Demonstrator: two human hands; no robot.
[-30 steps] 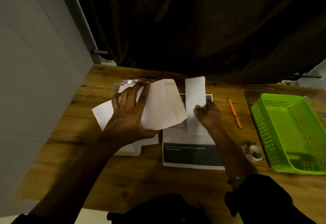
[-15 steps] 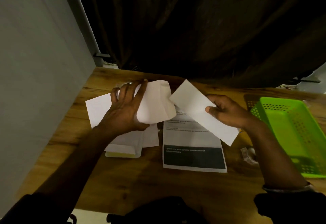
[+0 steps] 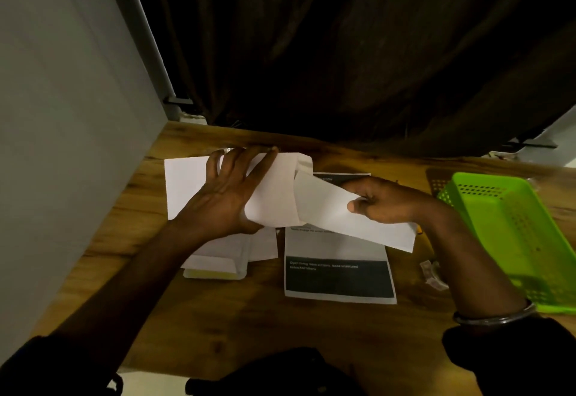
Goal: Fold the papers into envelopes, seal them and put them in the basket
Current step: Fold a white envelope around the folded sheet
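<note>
My left hand (image 3: pixel 229 196) holds a white envelope (image 3: pixel 277 189) above the table, its open mouth facing right. My right hand (image 3: pixel 385 200) grips a folded white paper (image 3: pixel 330 208) whose left end sits inside the envelope's mouth; the paper's right end sticks out below my wrist. A green perforated basket (image 3: pixel 511 236) stands at the right edge of the table, with nothing visible inside. A printed sheet with a dark band (image 3: pixel 338 274) lies flat under my hands.
A stack of white envelopes and papers (image 3: pixel 218 258) lies left of the printed sheet. A tape roll (image 3: pixel 433 272) lies between the sheet and the basket. A grey wall (image 3: pixel 62 146) bounds the wooden table (image 3: pixel 249 327) on the left, a dark curtain behind.
My right hand has swung the folded paper from upright to slanting left and pushed its end into the envelope. My left hand kept the envelope and tilted its mouth rightward.
</note>
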